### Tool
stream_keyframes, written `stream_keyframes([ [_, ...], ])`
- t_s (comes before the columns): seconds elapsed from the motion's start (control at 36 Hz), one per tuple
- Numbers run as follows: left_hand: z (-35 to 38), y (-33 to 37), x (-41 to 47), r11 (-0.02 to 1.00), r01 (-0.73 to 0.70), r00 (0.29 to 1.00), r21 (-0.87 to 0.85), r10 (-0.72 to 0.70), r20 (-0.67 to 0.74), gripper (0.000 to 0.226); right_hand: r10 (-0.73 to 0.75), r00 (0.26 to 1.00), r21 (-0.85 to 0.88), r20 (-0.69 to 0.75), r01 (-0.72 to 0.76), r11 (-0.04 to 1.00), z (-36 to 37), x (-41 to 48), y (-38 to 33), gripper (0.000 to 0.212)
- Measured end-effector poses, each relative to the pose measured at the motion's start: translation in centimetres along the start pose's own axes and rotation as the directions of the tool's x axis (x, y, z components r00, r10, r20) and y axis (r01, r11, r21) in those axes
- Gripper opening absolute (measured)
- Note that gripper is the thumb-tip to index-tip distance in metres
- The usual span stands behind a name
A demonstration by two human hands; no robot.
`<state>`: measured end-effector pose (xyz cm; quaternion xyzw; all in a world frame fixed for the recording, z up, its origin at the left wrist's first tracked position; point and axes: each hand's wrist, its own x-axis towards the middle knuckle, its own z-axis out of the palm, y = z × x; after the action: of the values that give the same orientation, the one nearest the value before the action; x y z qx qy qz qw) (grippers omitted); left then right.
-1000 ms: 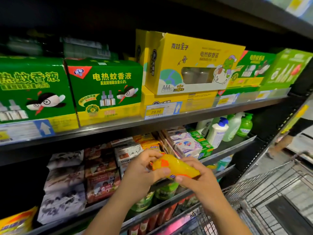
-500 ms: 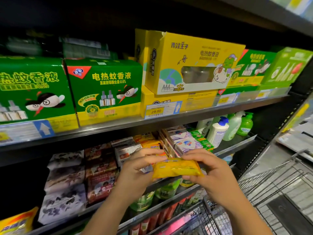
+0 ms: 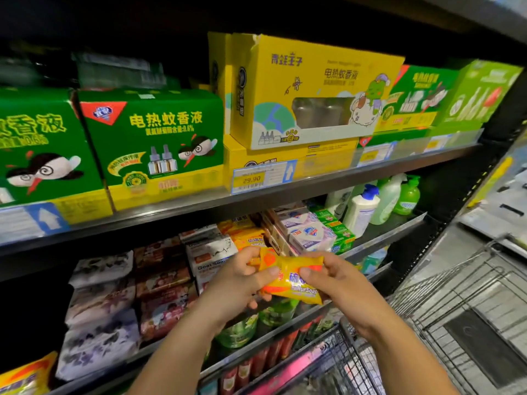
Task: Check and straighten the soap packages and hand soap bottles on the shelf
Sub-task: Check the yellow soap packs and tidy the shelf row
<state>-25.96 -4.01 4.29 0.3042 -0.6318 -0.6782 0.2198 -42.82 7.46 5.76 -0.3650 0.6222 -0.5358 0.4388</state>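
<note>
Soap package [image 3: 296, 283] sits clamped between your two hands in front of the middle shelf [image 3: 399, 228], left hand [image 3: 231, 286] curled on its left end, right hand [image 3: 336, 283] on its right, thumbs pressing the printed face. Its long axis runs left to right, dipping rightward. The matching yellow stack [image 3: 248, 236] lies just beyond on the far side, nearer your left hand; room there under the upper shelf [image 3: 171, 214] looks tight.

Yellow-orange soap packet [image 3: 296, 282], green box [image 3: 154, 138], white bottle [image 3: 360, 210] — blue cap
</note>
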Motion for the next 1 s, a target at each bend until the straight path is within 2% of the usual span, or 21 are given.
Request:
stream_keyframes([
  [0.08, -0.8, -0.1, 0.3, 0.977, -0.19, 0.981, 0.096, 0.186, 0.047, 0.038, -0.186, 0.982, -0.126, -0.018, 0.183, 0.975, -0.7, 0.2, -0.3, 0.034],
  [0.17, -1.8, -0.4, 0.2, 0.845, -0.397, 0.916, 0.358, 0.391, 0.094, 0.04, -0.311, 0.95, -0.272, -0.03, 0.292, 0.917, -1.1, 0.5, -0.1, 0.039],
  [0.25, -2.0, -1.1, 0.3, 0.75, -0.492, 0.856, 0.441, 0.508, 0.091, 0.049, -0.37, 0.929, -0.272, -0.024, 0.35, 0.897, -0.7, 0.8, 0.5, 0.048],
  [0.36, -2.3, -1.8, -0.1, 0.776, -0.431, 0.881, 0.461, 0.472, 0.03, 0.043, -0.349, 0.937, -0.198, -0.034, 0.336, 0.921, -0.1, 1.1, 1.0, 0.041],
  [0.44, -2.7, -1.1, -1.0, 0.886, -0.357, 0.92, 0.295, 0.388, -0.051, 0.04, -0.285, 0.957, -0.043, -0.052, 0.283, 0.958, 0.7, 1.6, 0.8, 0.034],
  [0.53, -3.2, -0.4, -1.6, 0.93, -0.357, 0.932, 0.089, 0.361, -0.032, 0.058, -0.205, 0.979, 0.095, -0.019, 0.206, 0.974, 2.3, 2.1, 0.3, 0.044],
  [0.56, -3.5, -0.3, -1.8, 0.935, -0.346, 0.937, 0.074, 0.348, -0.016, 0.066, -0.18, 0.984, 0.111, -0.006, 0.18, 0.977, 2.8, 2.4, 0.2, 0.038],
  [0.61, -4.4, -0.1, -2.3, 0.909, -0.332, 0.94, 0.251, 0.341, 0.009, 0.076, -0.12, 0.992, 0.133, 0.03, 0.115, 0.984, 4.0, 2.8, -0.2, 0.014],
  [0.64, -5.1, 0.1, -2.8, 0.839, -0.339, 0.93, 0.425, 0.366, 0.019, 0.079, -0.097, 0.994, 0.128, 0.043, 0.091, 0.988, 4.8, 2.9, -0.4, 0.01],
  [0.69, -6.3, 0.4, -3.6, 0.643, -0.343, 0.905, 0.685, 0.421, 0.058, 0.086, -0.075, 0.995, 0.087, 0.072, 0.069, 0.994, 6.2, 3.5, -0.3, 0.018],
  [0.75, -7.1, 0.9, -4.8, 0.527, -0.255, 0.919, 0.811, 0.393, 0.034, 0.098, -0.069, 0.995, 0.063, 0.074, 0.064, 0.996, 7.8, 4.0, -0.1, 0.036],
  [0.81, -7.5, 1.2, -5.8, 0.431, -0.146, 0.921, 0.89, 0.387, -0.036, 0.098, -0.057, 0.995, 0.031, 0.086, 0.054, 0.998, 9.6, 4.2, -0.2, 0.042],
  [0.86, -8.1, 1.4, -6.6, 0.402, -0.052, 0.907, 0.914, 0.401, -0.125, 0.085, -0.056, 0.991, -0.01, 0.123, 0.057, 0.998, 11.3, 4.3, -0.6, 0.039],
  [0.94, -10.0, 1.0, -7.7, 0.467, 0.003, 0.886, 0.884, 0.409, -0.219, 0.077, -0.099, 0.971, -0.106, 0.219, 0.125, 0.987, 13.3, 4.3, -1.5, 0.019],
  [1.0, -11.6, 0.3, -8.9, 0.496, 0.031, 0.87, 0.868, 0.415, -0.268, 0.074, -0.099, 0.951, -0.171, 0.293, 0.154, 0.973, 14.6, 4.3, -2.1, 0.02],
])
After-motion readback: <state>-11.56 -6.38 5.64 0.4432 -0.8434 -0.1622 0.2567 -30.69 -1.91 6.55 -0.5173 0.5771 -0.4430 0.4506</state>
